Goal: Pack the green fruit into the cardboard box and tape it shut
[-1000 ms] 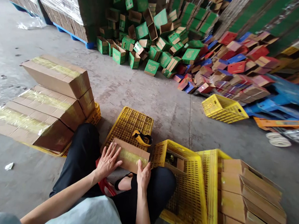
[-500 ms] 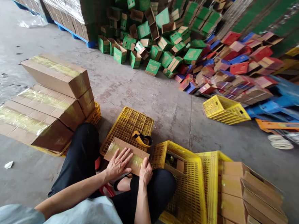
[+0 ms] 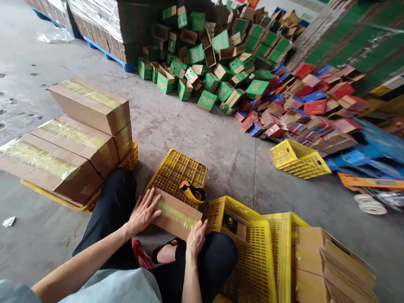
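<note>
A small cardboard box point(image 3: 175, 214) with clear yellowish tape along its top lies before me, its far edge over an upturned yellow crate point(image 3: 173, 168). My left hand point(image 3: 143, 213) rests on the box's left end, fingers spread and stretched out. At the right end my right hand point(image 3: 196, 236) grips the box by its edge; part of its fingers is hidden. On the crate, just beyond the box, lies a tape dispenser point(image 3: 192, 192) in yellow and black, touched by neither hand.
Taped cartons point(image 3: 87, 111) are stacked on a yellow crate at my left. At right, a yellow basket point(image 3: 249, 265) holds an opened carton point(image 3: 241, 230), beside several stacked cartons point(image 3: 312, 284). Heaps of green boxes point(image 3: 207, 100) and red-blue boxes point(image 3: 314, 107) lie farther off.
My left hand has slid left from the middle of the taped top to the box's left end. My right hand stays at the right end, its fingers straighter. The view has shifted slightly.
</note>
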### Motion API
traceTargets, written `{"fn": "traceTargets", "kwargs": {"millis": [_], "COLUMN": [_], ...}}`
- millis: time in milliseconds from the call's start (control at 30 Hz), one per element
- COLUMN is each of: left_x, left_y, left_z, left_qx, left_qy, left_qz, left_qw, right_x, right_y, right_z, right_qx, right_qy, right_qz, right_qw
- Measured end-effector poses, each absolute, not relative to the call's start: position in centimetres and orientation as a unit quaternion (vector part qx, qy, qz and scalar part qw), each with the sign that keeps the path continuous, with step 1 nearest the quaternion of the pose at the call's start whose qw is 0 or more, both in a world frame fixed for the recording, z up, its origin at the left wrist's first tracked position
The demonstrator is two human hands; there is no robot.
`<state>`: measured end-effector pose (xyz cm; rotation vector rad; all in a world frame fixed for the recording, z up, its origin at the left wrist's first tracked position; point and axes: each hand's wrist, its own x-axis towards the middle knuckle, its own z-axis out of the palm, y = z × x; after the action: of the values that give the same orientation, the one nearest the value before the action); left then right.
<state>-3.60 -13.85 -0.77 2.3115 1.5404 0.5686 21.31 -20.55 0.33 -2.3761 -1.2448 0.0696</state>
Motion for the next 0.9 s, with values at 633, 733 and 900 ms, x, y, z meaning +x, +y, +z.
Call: {"fn": "traceTargets", "kwargs": {"millis": [633, 733, 900], "left_x": [-4.8, -4.7, -4.2], "left_y": [-11.8, -11.9, -12.5], "left_z": [-2.1, -2.6, -3.9], "left_qx": [0.715, 0.7, 0.675], "left_qy": [0.452, 0.452, 0.478], "left_qz": [0.256, 0.275, 0.307], "left_qw": [0.467, 0.48, 0.471], "right_x": [5.5, 6.8, 14.0], "right_y": [-16.3, -17.9, -22.5], "right_z": [-0.1, 0.6, 0.4], "right_qx": [-0.776, -0.759, -0.828], "right_qy": [-0.613, -0.634, -0.541], "right_qz": [0.067, 0.07, 0.021], "right_qw": [0.134, 0.129, 0.147]}}
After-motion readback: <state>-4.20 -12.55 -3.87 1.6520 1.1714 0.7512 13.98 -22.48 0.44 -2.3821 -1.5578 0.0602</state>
